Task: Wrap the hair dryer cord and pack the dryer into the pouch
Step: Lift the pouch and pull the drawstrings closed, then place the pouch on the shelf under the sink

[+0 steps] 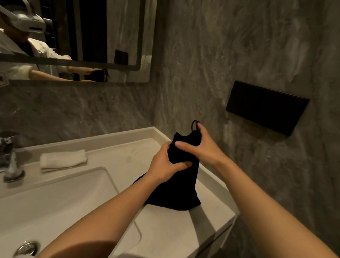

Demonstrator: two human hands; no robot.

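A black fabric pouch (181, 185) stands upright on the white counter (174, 231), to the right of the basin. Its bottom bulges and its top is gathered. My left hand (166, 166) grips the pouch around its neck from the left. My right hand (200, 145) clasps the gathered top, with a loop of black drawstring (195, 124) sticking up above the fingers. The hair dryer and its cord are not visible; whatever is inside the pouch is hidden by the fabric.
A sink basin (56, 205) with a chrome tap (5, 154) lies to the left. A folded white towel (62, 160) rests behind the basin. A black wall panel (265, 108) is mounted on the grey wall to the right. A mirror (71, 22) hangs above.
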